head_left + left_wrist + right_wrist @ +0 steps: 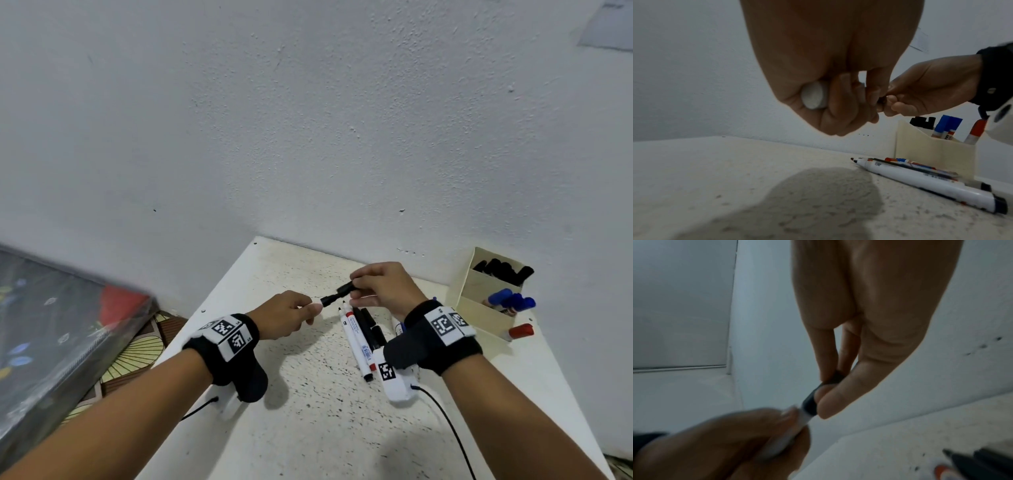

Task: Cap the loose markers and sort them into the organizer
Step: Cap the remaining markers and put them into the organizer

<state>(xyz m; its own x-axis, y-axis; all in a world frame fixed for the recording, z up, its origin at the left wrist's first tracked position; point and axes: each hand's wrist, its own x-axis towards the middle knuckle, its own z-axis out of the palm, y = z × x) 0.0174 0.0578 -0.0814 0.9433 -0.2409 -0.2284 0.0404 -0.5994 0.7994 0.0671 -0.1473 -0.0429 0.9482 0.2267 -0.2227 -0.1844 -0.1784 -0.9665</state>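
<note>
No text can be read with certainty. Blue print is seen on the white marker barrels (358, 337), too small to make out; black-and-white square codes are carried on both wristbands (445, 323).

I am holding both forearms out over the desk, a black band strapped on each wrist. My left hand (291, 313) is curling its fingers (840, 104) round a marker barrel. My right hand (380, 286) is arching above it, thumb and fingers (826, 353) pinching a black cap, the two hands nearly touching.
</note>
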